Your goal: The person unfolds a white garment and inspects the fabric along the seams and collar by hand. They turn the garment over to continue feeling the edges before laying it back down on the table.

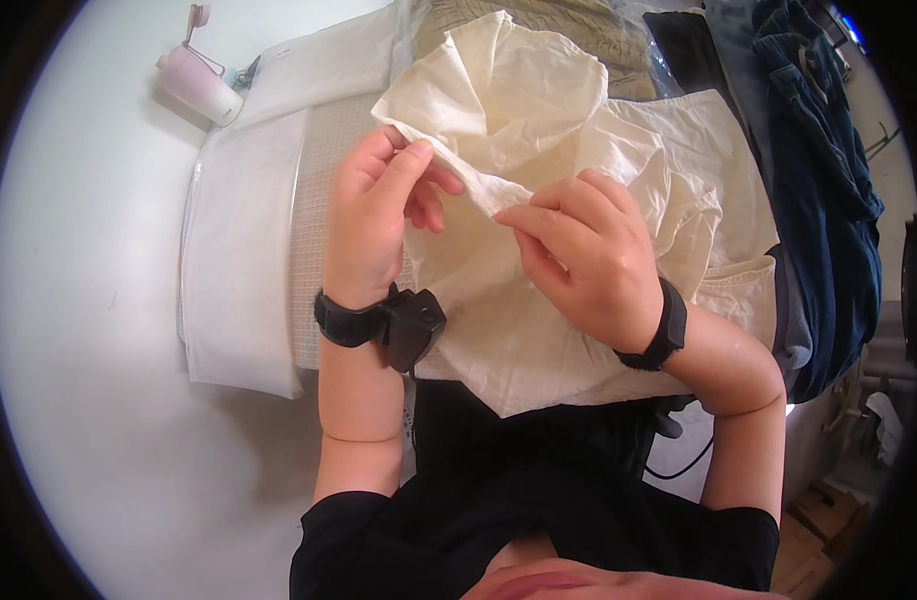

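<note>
Both sets of fingers are pinched shut on one rolled edge of the cream garment [539,300]: left hand [374,215] at the upper-left end, right hand [589,260] at the lower-right, so the strip runs diagonally between them, each hand right on it. The rest droops onto the white table [99,400], with a pink bottle [199,80] left of the garment and dark blue clothes [819,180] to its right.

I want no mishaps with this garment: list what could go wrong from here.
1. Both the left hand and right hand pinch one edge of the cream shirt; the loose bulk could bunch or crease.
2. The pink water bottle lies near the white folded cloth; a sweep might knock it.
</note>
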`<state>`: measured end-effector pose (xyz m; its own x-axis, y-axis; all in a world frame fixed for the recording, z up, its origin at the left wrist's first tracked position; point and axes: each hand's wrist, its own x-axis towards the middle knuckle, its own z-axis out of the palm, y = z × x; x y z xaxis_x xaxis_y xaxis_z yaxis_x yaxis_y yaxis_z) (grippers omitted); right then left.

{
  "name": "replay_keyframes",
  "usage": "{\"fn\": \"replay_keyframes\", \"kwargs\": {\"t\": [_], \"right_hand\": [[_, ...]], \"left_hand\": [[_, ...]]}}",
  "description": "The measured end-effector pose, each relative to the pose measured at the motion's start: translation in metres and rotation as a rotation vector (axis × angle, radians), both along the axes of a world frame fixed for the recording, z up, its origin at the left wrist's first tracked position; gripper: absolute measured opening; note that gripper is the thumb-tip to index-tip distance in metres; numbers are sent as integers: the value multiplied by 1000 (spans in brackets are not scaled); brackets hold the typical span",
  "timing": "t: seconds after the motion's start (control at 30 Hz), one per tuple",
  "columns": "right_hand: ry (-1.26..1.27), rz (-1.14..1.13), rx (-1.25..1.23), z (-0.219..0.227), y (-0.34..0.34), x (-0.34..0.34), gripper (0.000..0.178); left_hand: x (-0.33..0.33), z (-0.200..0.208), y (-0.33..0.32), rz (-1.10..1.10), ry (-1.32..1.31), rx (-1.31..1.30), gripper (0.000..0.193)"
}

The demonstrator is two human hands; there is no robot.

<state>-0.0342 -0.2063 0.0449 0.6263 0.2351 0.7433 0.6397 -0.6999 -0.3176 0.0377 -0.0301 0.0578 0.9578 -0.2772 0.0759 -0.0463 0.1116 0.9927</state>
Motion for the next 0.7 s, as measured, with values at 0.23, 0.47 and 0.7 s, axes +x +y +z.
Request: {"fn": "replay_keyframes", "kwargs": {"t": [0.23, 0.47, 0.7], "right_hand": [[3, 3, 11, 1, -1, 1, 23], [-16, 20, 11, 0, 0, 2, 22], [-15, 16, 25, 0, -1, 2, 22]], "left_hand": [[2, -5, 1, -37, -22, -49, 14], [1, -4, 0, 30, -71, -66, 10], [0, -2, -2, 14, -93, -68, 16]]}}
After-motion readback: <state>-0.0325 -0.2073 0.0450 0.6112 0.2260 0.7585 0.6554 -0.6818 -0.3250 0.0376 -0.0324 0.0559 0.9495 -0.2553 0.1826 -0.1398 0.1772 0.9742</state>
